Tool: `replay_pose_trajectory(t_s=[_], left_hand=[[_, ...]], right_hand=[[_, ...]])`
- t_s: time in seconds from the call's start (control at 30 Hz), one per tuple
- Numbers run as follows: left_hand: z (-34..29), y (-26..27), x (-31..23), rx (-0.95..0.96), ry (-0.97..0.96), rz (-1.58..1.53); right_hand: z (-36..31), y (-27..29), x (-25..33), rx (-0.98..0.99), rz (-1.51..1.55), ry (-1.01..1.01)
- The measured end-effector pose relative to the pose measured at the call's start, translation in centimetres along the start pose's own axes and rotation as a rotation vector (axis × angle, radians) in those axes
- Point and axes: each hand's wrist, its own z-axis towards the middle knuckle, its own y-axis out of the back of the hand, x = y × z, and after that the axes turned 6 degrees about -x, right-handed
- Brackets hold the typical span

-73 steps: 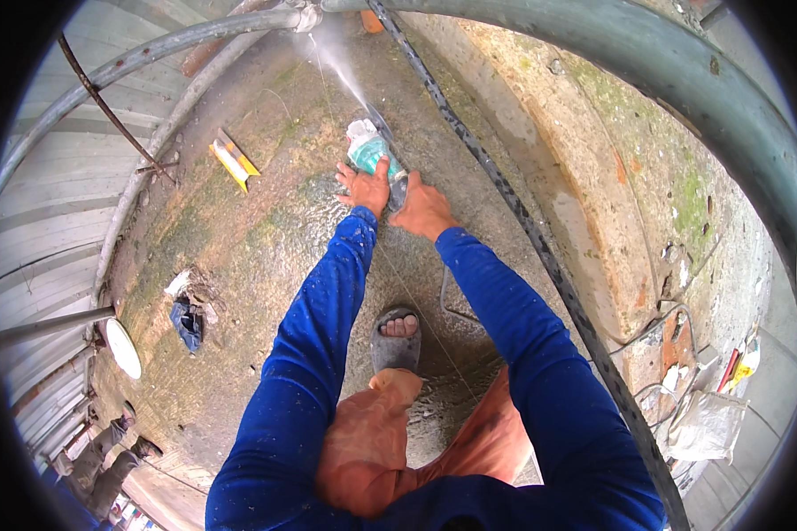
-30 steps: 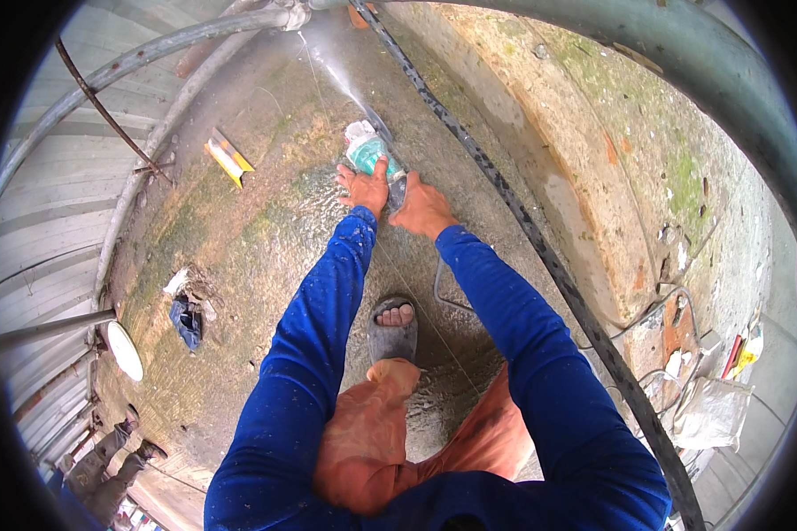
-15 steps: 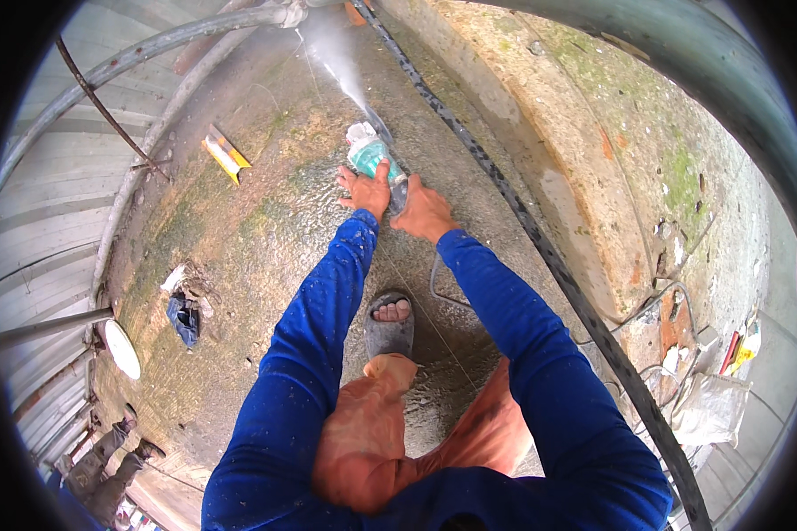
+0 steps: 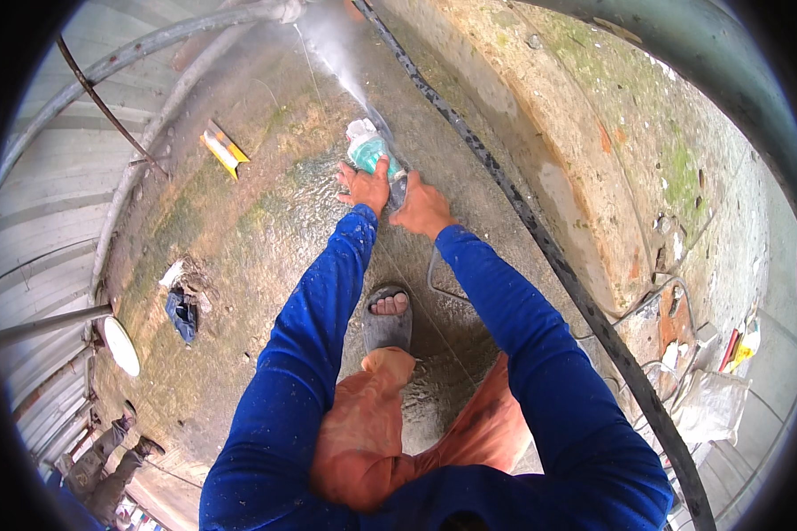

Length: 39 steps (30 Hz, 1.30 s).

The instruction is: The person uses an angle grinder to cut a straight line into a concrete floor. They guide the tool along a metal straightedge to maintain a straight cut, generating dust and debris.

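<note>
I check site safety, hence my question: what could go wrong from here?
The left hand and right hand are bare on the tool, so a kick might injure them. The floor looks wet, so the sandal could slip. The cord on it might give a shock if damaged.

Through the head camera I see the person's bare left hand [image 4: 366, 187], fingers spread and thumb on a teal handheld power tool [image 4: 365, 154] with a dark grey rear, which the bare right hand [image 4: 426, 209] grips. A whitish plume [image 4: 338, 67] streams away over the wet, brownish concrete floor [image 4: 257, 257], right of a yellow-and-white angular strip [image 4: 231, 160].
</note>
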Motion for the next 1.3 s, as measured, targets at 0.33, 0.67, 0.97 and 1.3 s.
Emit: replay_pose_trajectory(t_s=[0.33, 0.67, 0.97, 1.3], left_hand=[[-1.2, -0.3, -0.1, -0.026, 0.019, -0.056], [-2.0, -0.3, 0.2, 0.007, 0.017, 0.029], [-2.4, -0.4, 0.0, -0.005, -0.001, 0.017], [-2.5, -0.2, -0.2, 0.024, 0.038, 0.022]], right_hand=[[-0.8, -0.1, -0.7, -0.025, -0.026, 0.032], [-1.3, -0.6, -1.4, -0.019, -0.02, 0.026], [-1.6, -0.8, -1.7, -0.032, -0.002, 0.01], [-1.9, -0.4, -1.6, -0.024, 0.011, 0.009]])
